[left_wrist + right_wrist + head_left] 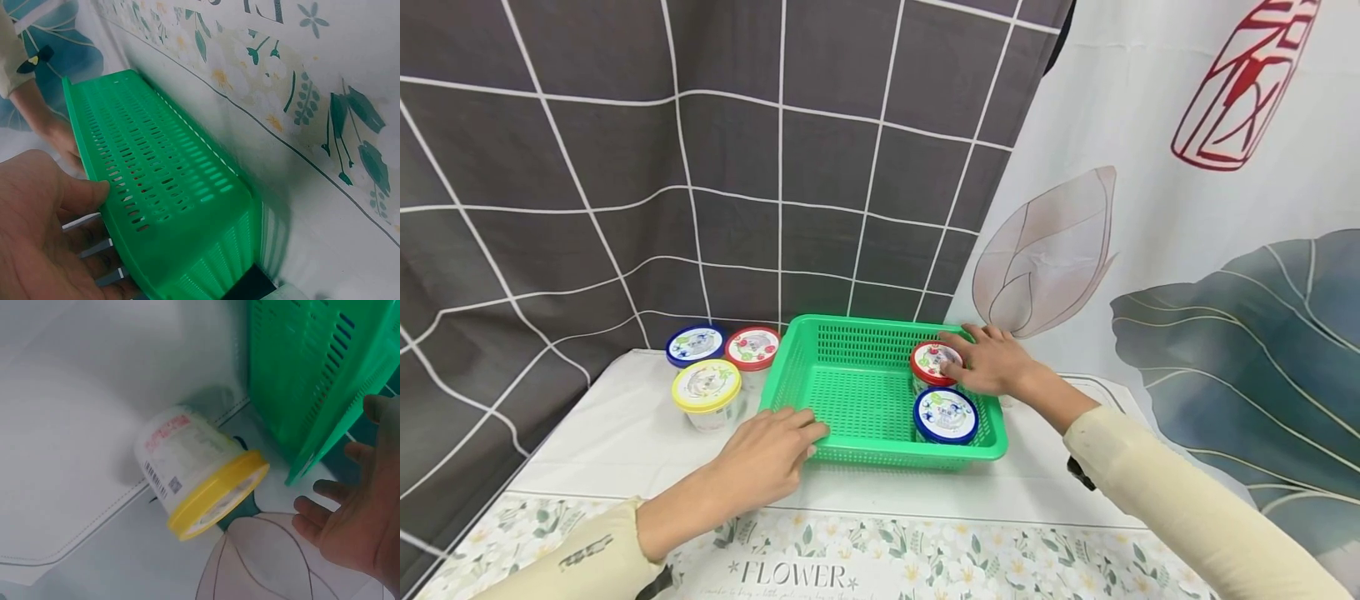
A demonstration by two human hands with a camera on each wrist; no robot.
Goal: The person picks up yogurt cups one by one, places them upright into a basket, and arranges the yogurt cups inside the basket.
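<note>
A green plastic basket (857, 450) stands on the table. My left hand (775, 454) grips its front left corner; in the left wrist view the thumb (94, 194) lies on the rim's outside and the fingers reach behind it. Inside, at the right end, stand a red-lidded tub (934, 360) and a blue-lidded tub (946, 415). My right hand (992, 362) is over the basket's right rim, fingers spread, thumb over the red lid; whether it touches is unclear. In the right wrist view a yellow-lidded tub (194, 469) stands outside the basket, mostly hidden by my hand in the head view.
Left of the basket stand another blue-lidded tub (696, 344), a red-lidded tub (752, 347) and a yellow-lidded tub (707, 392). A dark checked curtain (730, 167) hangs behind, and a white printed one (1120, 117) to the right. A flowered cloth (865, 550) covers the table.
</note>
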